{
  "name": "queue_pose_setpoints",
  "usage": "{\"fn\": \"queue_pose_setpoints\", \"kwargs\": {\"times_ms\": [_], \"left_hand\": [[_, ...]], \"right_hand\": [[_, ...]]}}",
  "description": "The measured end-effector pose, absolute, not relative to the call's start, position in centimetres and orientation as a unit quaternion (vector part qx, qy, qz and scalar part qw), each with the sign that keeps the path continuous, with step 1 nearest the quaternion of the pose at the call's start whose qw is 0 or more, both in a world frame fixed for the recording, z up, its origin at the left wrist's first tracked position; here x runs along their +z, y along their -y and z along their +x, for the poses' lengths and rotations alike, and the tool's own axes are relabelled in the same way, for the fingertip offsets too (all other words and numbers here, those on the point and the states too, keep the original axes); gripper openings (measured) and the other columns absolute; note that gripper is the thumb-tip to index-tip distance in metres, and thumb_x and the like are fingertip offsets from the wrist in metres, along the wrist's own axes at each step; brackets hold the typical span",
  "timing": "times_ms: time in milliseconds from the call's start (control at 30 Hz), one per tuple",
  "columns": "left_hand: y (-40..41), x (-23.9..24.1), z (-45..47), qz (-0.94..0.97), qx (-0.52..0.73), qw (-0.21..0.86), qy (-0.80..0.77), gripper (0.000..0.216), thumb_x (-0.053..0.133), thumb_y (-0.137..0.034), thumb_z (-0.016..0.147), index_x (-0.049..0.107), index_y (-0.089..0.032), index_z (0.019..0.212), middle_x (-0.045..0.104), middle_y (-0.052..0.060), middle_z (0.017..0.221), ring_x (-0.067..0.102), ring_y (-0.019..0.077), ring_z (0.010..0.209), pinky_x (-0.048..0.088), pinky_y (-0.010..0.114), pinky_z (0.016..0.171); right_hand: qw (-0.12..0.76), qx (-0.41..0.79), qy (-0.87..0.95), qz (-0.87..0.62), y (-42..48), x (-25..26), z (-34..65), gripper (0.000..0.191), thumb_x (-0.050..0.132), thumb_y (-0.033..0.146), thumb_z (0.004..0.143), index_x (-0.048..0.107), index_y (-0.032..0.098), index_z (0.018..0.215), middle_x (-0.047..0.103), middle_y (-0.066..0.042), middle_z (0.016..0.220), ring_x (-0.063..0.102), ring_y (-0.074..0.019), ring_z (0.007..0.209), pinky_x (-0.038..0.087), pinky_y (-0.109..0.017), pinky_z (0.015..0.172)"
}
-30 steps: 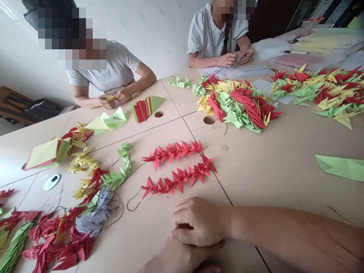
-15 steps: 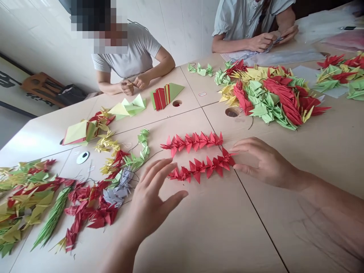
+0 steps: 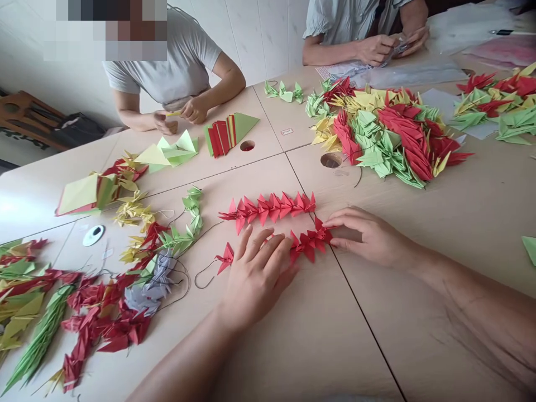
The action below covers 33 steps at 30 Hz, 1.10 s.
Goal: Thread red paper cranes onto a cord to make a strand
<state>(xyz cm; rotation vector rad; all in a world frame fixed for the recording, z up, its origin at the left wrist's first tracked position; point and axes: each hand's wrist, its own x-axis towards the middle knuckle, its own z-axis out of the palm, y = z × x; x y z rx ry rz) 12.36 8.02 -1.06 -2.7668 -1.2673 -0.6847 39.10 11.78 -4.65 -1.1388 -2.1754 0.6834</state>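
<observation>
Two strings of red folded paper cranes lie side by side on the beige table (image 3: 377,335). My left hand (image 3: 255,273) lies flat with spread fingers on the middle of the nearer red crane string (image 3: 310,241). My right hand (image 3: 368,237) reaches in from the right, and its stretched fingers and thumb touch that string's right end. The farther red crane string (image 3: 272,206) lies untouched just beyond. A thin thread loop (image 3: 203,276) trails from the nearer string's left end.
A heap of red, green and yellow cranes (image 3: 385,139) sits at the back right. Mixed crane strings (image 3: 104,312) lie to the left. Two people sit across the table folding paper. Cable holes (image 3: 330,161) mark the tabletop.
My hands left the table's near edge and moved forward. The left hand has come down flat on the nearer red string, and the right hand has closed in on its right end.
</observation>
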Motion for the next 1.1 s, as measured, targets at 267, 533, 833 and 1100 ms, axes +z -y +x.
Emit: {"fn": "queue_pose_setpoints", "kwargs": {"times_ms": [267, 533, 833, 1100], "left_hand": [[-7.96, -1.27, 11.97, -0.872, -0.237, 0.036, 0.427, 0.018, 0.062, -0.026, 0.086, 0.062, -0.02, 0.104, 0.072, 0.002, 0.098, 0.061, 0.023, 0.101, 0.032, 0.049, 0.106], [-7.59, -1.32, 12.07, -0.878, -0.215, 0.043, 0.425, 0.015, 0.056, -0.016, 0.088, 0.064, -0.021, 0.099, 0.071, 0.002, 0.094, 0.06, 0.021, 0.098, 0.033, 0.048, 0.108], [-7.55, -1.45, 12.03, -0.881, -0.21, 0.031, 0.423, 0.014, 0.057, -0.011, 0.087, 0.064, -0.021, 0.094, 0.071, 0.001, 0.093, 0.058, 0.0209, 0.099, 0.031, 0.049, 0.109], [-7.75, -1.71, 12.06, -0.868, -0.219, 0.027, 0.444, 0.016, 0.055, -0.012, 0.088, 0.065, -0.023, 0.092, 0.071, 0.0, 0.091, 0.059, 0.0201, 0.097, 0.03, 0.049, 0.109]], "right_hand": [[0.325, 0.277, 0.789, -0.441, -11.8, -4.37, 38.95, 0.013, 0.057, 0.027, 0.09, 0.068, 0.022, 0.092, 0.07, -0.005, 0.092, 0.064, -0.0202, 0.09, 0.053, -0.037, 0.082], [0.346, 0.292, 0.776, -0.439, -11.73, -4.07, 38.83, 0.015, 0.058, 0.032, 0.09, 0.07, 0.022, 0.088, 0.071, -0.006, 0.088, 0.065, -0.0197, 0.086, 0.054, -0.035, 0.077], [0.349, 0.279, 0.781, -0.436, -11.58, -3.93, 38.68, 0.016, 0.057, 0.032, 0.09, 0.069, 0.022, 0.086, 0.071, -0.005, 0.085, 0.065, -0.0193, 0.083, 0.054, -0.035, 0.075], [0.355, 0.266, 0.791, -0.421, -11.6, -3.96, 38.63, 0.014, 0.058, 0.03, 0.089, 0.069, 0.023, 0.084, 0.071, -0.004, 0.082, 0.064, -0.019, 0.081, 0.054, -0.036, 0.074]]}}
